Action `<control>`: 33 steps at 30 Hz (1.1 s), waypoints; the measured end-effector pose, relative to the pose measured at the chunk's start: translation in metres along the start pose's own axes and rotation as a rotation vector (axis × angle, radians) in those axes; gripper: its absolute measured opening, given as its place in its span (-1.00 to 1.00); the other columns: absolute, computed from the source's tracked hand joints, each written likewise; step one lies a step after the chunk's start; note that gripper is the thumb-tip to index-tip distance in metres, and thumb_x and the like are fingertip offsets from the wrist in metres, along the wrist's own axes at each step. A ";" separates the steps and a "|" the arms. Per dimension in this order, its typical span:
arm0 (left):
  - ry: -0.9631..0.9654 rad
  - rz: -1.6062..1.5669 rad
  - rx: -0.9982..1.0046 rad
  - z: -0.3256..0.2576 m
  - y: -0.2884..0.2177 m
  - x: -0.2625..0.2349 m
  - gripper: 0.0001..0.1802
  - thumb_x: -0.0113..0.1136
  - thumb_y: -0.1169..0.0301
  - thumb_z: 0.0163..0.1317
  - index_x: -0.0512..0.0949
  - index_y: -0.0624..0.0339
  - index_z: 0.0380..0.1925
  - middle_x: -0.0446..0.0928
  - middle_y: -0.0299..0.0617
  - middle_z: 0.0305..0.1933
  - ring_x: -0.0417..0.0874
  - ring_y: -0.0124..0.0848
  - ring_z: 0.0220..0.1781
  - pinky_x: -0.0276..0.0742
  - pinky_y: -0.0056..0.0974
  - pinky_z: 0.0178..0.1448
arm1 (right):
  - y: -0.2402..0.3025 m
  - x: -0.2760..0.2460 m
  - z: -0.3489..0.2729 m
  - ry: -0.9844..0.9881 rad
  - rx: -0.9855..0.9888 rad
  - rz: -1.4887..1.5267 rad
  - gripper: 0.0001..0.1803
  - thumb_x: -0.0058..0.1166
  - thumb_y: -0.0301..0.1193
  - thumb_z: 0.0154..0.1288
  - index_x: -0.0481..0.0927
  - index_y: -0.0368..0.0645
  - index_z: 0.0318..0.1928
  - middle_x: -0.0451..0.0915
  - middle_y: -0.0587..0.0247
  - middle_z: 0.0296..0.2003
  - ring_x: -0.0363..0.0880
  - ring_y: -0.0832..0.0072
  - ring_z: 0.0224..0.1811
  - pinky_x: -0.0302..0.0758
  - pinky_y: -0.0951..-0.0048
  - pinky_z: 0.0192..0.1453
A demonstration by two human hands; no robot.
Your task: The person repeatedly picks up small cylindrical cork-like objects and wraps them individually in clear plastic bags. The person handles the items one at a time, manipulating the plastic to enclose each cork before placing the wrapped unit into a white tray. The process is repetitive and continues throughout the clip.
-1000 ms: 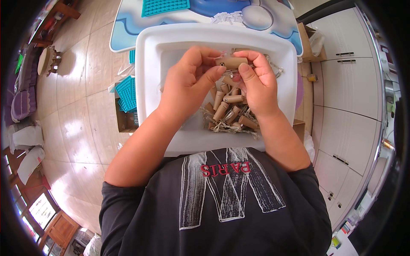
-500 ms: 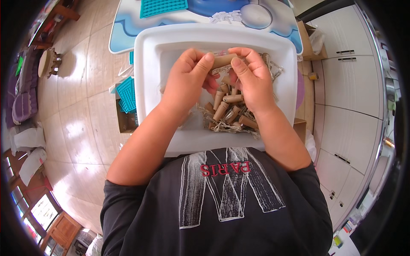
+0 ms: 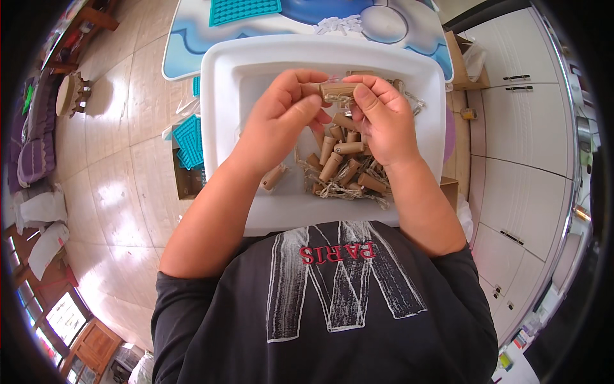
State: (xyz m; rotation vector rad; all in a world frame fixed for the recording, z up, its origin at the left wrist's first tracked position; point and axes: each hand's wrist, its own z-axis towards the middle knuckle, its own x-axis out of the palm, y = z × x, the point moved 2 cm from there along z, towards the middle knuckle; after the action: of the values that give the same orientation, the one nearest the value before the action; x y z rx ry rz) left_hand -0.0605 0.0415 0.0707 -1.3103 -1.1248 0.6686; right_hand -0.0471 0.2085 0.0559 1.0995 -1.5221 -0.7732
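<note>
Above the white tub (image 3: 224,128), my right hand (image 3: 389,125) pinches one end of a tan cork-shaped string light (image 3: 339,91), with a thin coiled wire bundle along it. My left hand (image 3: 281,115) is curled at its other end, thumb and fingertips closed on it; the fingers behind are partly hidden. Below the hands lies a pile of similar cork lights (image 3: 329,166) with tangled clear wire. One more cork light (image 3: 274,176) rests apart, beside my left forearm.
Past the tub is a blue-and-white table (image 3: 192,38) bearing a teal grid tray (image 3: 245,11) and a heap of small white pieces (image 3: 338,25). More teal trays (image 3: 188,141) sit in a cardboard box at left. White cabinets (image 3: 521,128) line the right.
The held cork light has turned so its wire bundle shows. My left hand has shifted slightly left and loosened around its end, uncovering the separate cork light by the forearm.
</note>
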 end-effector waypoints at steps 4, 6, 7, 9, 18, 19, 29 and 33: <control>0.056 0.097 0.102 -0.001 0.001 -0.002 -0.67 0.03 0.54 0.25 0.37 0.31 0.03 0.50 -0.24 -0.25 0.52 -0.52 -0.18 0.48 -0.41 -0.09 | 0.005 0.000 0.000 0.095 -0.029 -0.038 -0.73 0.07 -0.37 0.26 0.50 -0.25 -0.09 0.46 0.46 -0.48 0.34 0.78 -0.52 0.25 0.77 -0.47; 0.021 0.120 0.115 -0.001 -0.001 -0.003 -0.68 0.03 0.55 0.25 0.38 0.31 0.02 0.51 -0.24 -0.21 0.51 -0.53 -0.18 0.47 -0.41 -0.09 | 0.009 0.006 -0.003 0.100 -0.105 -0.143 -0.74 0.06 -0.39 0.26 0.50 -0.26 -0.09 0.46 0.46 -0.49 0.35 0.78 -0.52 0.26 0.76 -0.47; 0.005 0.131 0.121 -0.001 -0.002 -0.004 -0.69 0.03 0.55 0.25 0.38 0.30 0.02 0.51 -0.24 -0.19 0.51 -0.53 -0.19 0.46 -0.41 -0.08 | 0.010 0.008 -0.005 0.105 -0.127 -0.177 -0.74 0.06 -0.40 0.26 0.49 -0.27 -0.09 0.47 0.46 -0.48 0.34 0.78 -0.52 0.26 0.76 -0.47; -0.014 0.127 0.122 -0.003 -0.005 -0.003 -0.74 0.04 0.56 0.24 0.42 0.29 -0.05 0.51 -0.26 -0.20 0.49 -0.58 -0.19 0.44 -0.45 -0.10 | 0.013 0.011 -0.008 0.115 -0.171 -0.246 -0.75 0.06 -0.44 0.26 0.49 -0.28 -0.09 0.47 0.45 -0.47 0.34 0.77 -0.51 0.26 0.75 -0.46; -0.107 0.089 0.235 -0.010 0.004 0.009 -0.78 0.06 0.57 0.22 0.46 0.29 -0.12 0.52 -0.27 -0.21 0.51 -0.58 -0.18 0.43 -0.47 -0.09 | 0.007 0.013 -0.014 0.103 -0.365 -0.293 -0.82 0.02 -0.50 0.27 0.47 -0.28 -0.13 0.46 0.45 -0.45 0.30 0.79 -0.46 0.25 0.74 -0.40; -0.119 0.089 0.240 -0.010 0.005 0.010 -0.78 0.07 0.56 0.22 0.46 0.29 -0.11 0.52 -0.27 -0.21 0.51 -0.57 -0.19 0.43 -0.47 -0.10 | 0.005 0.012 -0.013 0.096 -0.344 -0.262 -0.82 0.02 -0.50 0.27 0.47 -0.28 -0.13 0.45 0.45 -0.46 0.29 0.79 -0.47 0.25 0.73 -0.40; -0.318 1.183 0.092 0.024 0.018 -0.048 -0.69 -0.02 0.37 0.22 0.48 0.30 -0.10 0.53 -0.04 -0.11 0.56 -0.17 -0.08 0.48 -0.19 -0.04 | 0.013 -0.011 0.007 -0.173 -0.132 0.035 -0.80 -0.03 -0.40 0.31 0.50 -0.20 -0.10 0.40 0.46 -0.53 0.20 0.77 -0.57 0.13 0.77 -0.56; -0.261 1.503 -0.136 0.035 0.032 -0.039 -0.73 0.05 0.33 0.13 0.51 0.27 -0.23 0.50 0.00 -0.08 0.52 -0.16 -0.05 0.46 -0.11 -0.01 | 0.009 -0.004 0.007 -0.158 -0.109 0.017 -0.76 -0.04 -0.39 0.33 0.47 -0.23 -0.06 0.40 0.43 -0.51 0.15 0.80 -0.60 0.07 0.78 -0.59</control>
State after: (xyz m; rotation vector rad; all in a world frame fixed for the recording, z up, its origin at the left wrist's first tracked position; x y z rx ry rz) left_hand -0.0998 0.0271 0.0264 -2.1335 -0.1556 1.8844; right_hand -0.0563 0.2150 0.0612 0.9628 -1.5992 -0.9388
